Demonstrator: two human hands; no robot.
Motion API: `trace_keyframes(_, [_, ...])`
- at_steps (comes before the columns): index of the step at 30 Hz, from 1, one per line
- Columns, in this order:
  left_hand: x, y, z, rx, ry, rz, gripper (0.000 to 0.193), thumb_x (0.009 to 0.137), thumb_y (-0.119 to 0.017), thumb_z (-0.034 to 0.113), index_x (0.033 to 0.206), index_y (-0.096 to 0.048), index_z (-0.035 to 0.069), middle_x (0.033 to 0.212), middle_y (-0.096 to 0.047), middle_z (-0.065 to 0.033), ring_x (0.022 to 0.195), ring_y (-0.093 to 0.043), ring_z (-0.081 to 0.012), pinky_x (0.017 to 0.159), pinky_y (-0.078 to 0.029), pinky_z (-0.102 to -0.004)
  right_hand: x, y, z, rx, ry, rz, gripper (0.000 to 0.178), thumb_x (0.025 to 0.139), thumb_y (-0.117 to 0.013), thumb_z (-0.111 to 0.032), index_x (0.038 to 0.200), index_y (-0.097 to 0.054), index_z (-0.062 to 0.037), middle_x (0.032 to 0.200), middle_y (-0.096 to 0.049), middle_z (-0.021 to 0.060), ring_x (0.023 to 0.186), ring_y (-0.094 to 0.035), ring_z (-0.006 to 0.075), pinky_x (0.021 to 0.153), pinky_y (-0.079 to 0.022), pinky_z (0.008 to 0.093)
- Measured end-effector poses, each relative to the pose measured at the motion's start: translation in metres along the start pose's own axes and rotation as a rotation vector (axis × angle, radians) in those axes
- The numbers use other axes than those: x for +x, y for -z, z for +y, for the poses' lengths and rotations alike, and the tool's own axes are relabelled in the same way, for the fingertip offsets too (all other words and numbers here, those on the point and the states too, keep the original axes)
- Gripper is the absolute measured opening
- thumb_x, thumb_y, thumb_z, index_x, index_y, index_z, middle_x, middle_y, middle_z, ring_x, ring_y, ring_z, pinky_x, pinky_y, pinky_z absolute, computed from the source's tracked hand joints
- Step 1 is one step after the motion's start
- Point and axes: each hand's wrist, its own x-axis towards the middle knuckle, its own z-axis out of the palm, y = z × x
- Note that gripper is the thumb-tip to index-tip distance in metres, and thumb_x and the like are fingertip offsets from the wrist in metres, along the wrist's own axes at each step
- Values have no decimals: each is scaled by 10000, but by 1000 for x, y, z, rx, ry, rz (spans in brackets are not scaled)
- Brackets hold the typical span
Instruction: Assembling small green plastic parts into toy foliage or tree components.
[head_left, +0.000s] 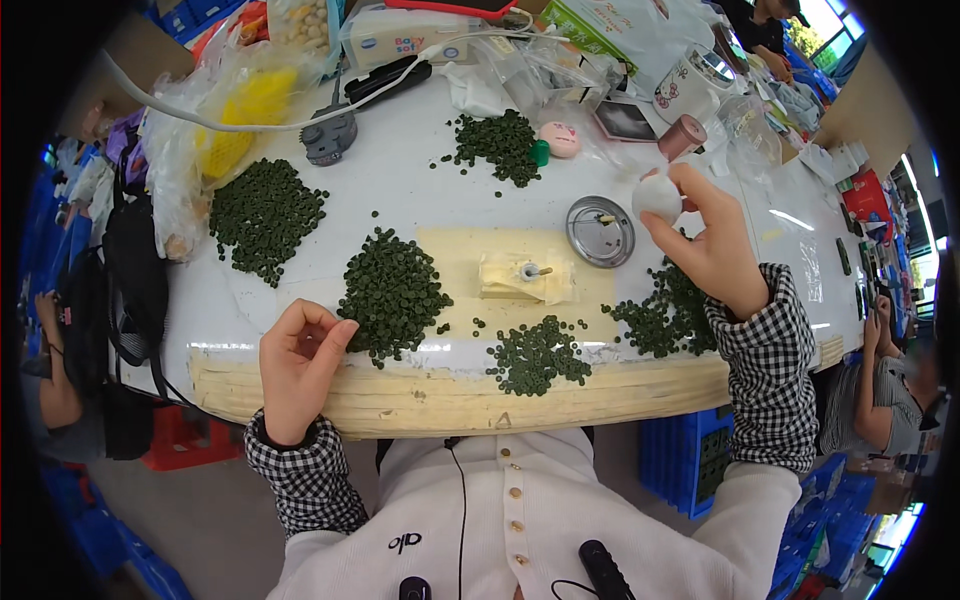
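My left hand [303,362] is at the front left edge of the table, thumb and fingertips pinched together; anything between them is too small to make out. Right beside it lies a heap of small dark green rings [394,295]. My right hand [708,240] grips a round white object [656,198], raised above the table at the right. Just left of that is a round metal dish [600,232] with a small piece in it. Between my hands sits a tape-wrapped block [510,278] with a metal pin on top.
Further ring heaps lie at the far left [266,218], back middle [496,145], front middle [540,356] and right [665,315]. Behind are a grey plug adapter [329,137], a pink round case [559,140], a thread spool [682,137] and a white mug [690,88]. A white cable [215,122] crosses the back.
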Motion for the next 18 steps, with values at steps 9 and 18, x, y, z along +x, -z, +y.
trace_keyframes(9, [1, -2, -1, -1, -65, 44, 164, 897, -702, 75, 824, -565, 20, 694, -542, 55, 624, -449, -9, 562, -353, -175, 7, 0, -9, -580, 393, -58, 358, 755, -698, -85, 1100, -603, -93, 1057, -605, 100, 931, -630, 260, 731, -523, 369])
trace_keyframes(18, [1, -3, -2, -4, -63, 57, 159, 899, -699, 66, 828, -567, 13, 694, -540, 56, 621, -448, -8, 559, -346, -174, 11, 0, -20, -781, 539, 7, 326, 757, -606, -88, 1082, -596, -80, 1077, -595, 102, 1019, -621, 254, 786, -531, 352])
